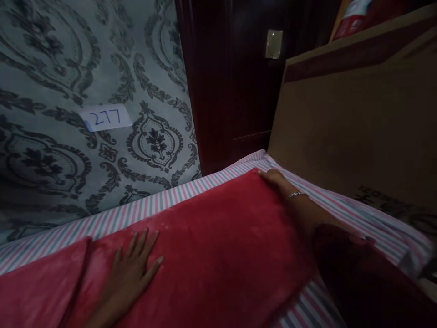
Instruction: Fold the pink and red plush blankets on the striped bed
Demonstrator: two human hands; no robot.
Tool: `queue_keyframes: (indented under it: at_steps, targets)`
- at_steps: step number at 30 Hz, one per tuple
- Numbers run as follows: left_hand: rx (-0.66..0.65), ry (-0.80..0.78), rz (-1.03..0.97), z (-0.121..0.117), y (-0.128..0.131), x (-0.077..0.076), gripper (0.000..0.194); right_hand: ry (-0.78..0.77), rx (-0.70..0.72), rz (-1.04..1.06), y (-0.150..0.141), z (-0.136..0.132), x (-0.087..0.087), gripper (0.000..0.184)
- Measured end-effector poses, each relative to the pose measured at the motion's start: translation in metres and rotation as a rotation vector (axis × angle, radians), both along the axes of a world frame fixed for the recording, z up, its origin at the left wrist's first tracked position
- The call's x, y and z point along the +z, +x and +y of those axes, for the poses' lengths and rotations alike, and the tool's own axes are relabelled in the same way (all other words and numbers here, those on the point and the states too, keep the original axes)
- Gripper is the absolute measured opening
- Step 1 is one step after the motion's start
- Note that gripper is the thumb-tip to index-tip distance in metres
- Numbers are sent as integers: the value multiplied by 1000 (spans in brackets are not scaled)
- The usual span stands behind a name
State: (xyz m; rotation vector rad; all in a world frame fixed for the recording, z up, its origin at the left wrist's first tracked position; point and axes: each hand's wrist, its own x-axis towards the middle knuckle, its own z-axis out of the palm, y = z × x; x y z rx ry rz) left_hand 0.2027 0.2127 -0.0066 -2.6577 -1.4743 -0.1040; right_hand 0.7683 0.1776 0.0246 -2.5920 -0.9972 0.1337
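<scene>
Left hand (131, 266): palm down, fingers spread, on red plush blanket (211, 241).
Right hand (276, 180): at blanket's far right corner, well apart from left; can't tell from here if it's gripping.
Right arm: silver bangle (296, 195) at wrist, dark red sleeve (368, 278).
Blanket: spread on pink-gray striped sheet (129, 217); overlapping red layer (37, 287) left of left hand.
Backdrop: damask-patterned wallpaper (157, 141) with paper tag (105, 117) reading 277, dark wood panel (235, 91) beside it.
Right side: cardboard box (341, 127) along sheet edge.
</scene>
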Motion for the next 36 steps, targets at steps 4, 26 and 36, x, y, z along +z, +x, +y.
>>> queue_keyframes:
  at_steps: [4,26,36]
  targets:
    - [-2,-13,-7,1,-3,-2,73,-10,-11,-59,1,13,-12,43]
    - [-9,-7,-20,-9,-8,-4,69,-46,-116,-10,4,48,-21,44]
    - [62,-62,-2,-9,0,4,75,-56,-1,98,9,5,3,53]
